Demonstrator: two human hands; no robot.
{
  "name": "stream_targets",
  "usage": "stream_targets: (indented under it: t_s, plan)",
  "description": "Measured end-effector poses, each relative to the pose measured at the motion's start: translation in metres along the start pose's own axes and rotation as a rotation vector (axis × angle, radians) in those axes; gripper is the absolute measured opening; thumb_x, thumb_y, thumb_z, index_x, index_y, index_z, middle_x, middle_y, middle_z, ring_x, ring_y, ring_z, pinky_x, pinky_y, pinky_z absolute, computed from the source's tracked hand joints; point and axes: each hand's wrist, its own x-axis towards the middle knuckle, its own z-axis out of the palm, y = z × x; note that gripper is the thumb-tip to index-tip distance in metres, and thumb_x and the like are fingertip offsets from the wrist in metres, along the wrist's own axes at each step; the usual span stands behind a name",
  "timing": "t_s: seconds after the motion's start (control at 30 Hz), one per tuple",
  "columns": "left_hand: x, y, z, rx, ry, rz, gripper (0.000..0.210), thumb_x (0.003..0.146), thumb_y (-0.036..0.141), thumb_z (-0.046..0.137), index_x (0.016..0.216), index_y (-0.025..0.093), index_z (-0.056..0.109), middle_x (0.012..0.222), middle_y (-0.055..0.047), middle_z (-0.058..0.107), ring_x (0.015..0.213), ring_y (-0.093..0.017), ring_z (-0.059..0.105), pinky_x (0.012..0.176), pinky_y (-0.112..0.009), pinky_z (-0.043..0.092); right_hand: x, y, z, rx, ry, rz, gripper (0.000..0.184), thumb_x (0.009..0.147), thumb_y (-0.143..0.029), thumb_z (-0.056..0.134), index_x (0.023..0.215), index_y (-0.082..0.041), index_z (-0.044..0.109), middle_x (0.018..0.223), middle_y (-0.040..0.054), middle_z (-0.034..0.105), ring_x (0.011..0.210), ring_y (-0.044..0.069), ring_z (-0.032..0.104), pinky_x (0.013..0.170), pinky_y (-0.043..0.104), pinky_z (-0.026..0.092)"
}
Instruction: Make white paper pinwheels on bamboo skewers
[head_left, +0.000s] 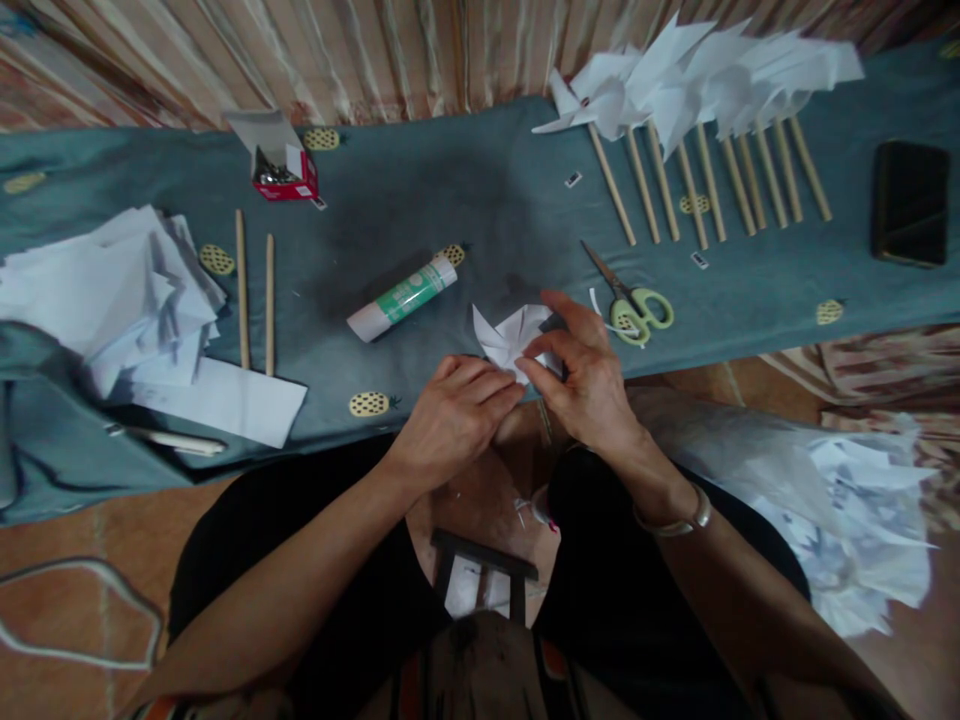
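Observation:
A white paper pinwheel [510, 336] is held between my two hands over the near edge of the cloth-covered table. My left hand [459, 408] is closed on its lower left side, with the fingertips partly hidden. With thumb and index finger, my right hand [587, 375] pinches the paper near the pinwheel's centre. Just left of it lies a green and white glue stick [405, 298]. To the right of my right hand are scissors [637, 305] with green handles, next to a thin paper strip [595, 301].
Finished pinwheels [697, 85] on wooden sticks lie at the back right, near a dark phone [910, 203]. A red box [283, 180] of small metal pieces stands at the back left. Paper sheets [112, 290] and two sticks [241, 290] lie left. A plastic bag [840, 520] sits below right.

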Motion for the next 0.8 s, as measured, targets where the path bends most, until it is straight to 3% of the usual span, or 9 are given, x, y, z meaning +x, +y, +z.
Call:
stream_targets:
  t_s: [0.4, 0.7, 0.8]
  plan:
    - [0.0, 0.0, 0.001, 0.001, 0.038, 0.011, 0.017, 0.093, 0.018, 0.051, 0.103, 0.016, 0.065, 0.098, -0.003, 0.072, 0.091, -0.019, 0.06, 0.078, -0.033, 0.043, -0.001, 0.002, 0.002, 0.01, 0.012, -0.003, 0.008, 0.087, -0.031, 0.061, 0.087, -0.024, 0.065, 0.14, 0.0071, 0.05, 0.13, 0.029, 0.046, 0.11, 0.052, 0.039]
    - [0.0, 0.0, 0.001, 0.003, 0.015, 0.001, 0.019, 0.094, 0.019, 0.049, 0.103, 0.016, 0.065, 0.099, -0.004, 0.072, 0.092, -0.019, 0.06, 0.078, -0.034, 0.043, -0.002, -0.006, 0.0, -0.002, -0.008, -0.043, 0.017, 0.091, -0.029, 0.053, 0.096, -0.035, 0.068, 0.139, -0.0028, 0.051, 0.131, 0.029, 0.045, 0.109, 0.055, 0.04]
    - [0.0, 0.0, 0.001, 0.0, 0.0, -0.006, 0.019, 0.094, 0.019, 0.049, 0.103, 0.017, 0.066, 0.098, -0.005, 0.072, 0.091, -0.019, 0.06, 0.078, -0.035, 0.043, -0.004, -0.008, -0.001, -0.035, -0.02, -0.068, 0.02, 0.092, -0.026, 0.051, 0.1, -0.033, 0.067, 0.14, -0.001, 0.05, 0.131, 0.03, 0.045, 0.107, 0.054, 0.042]
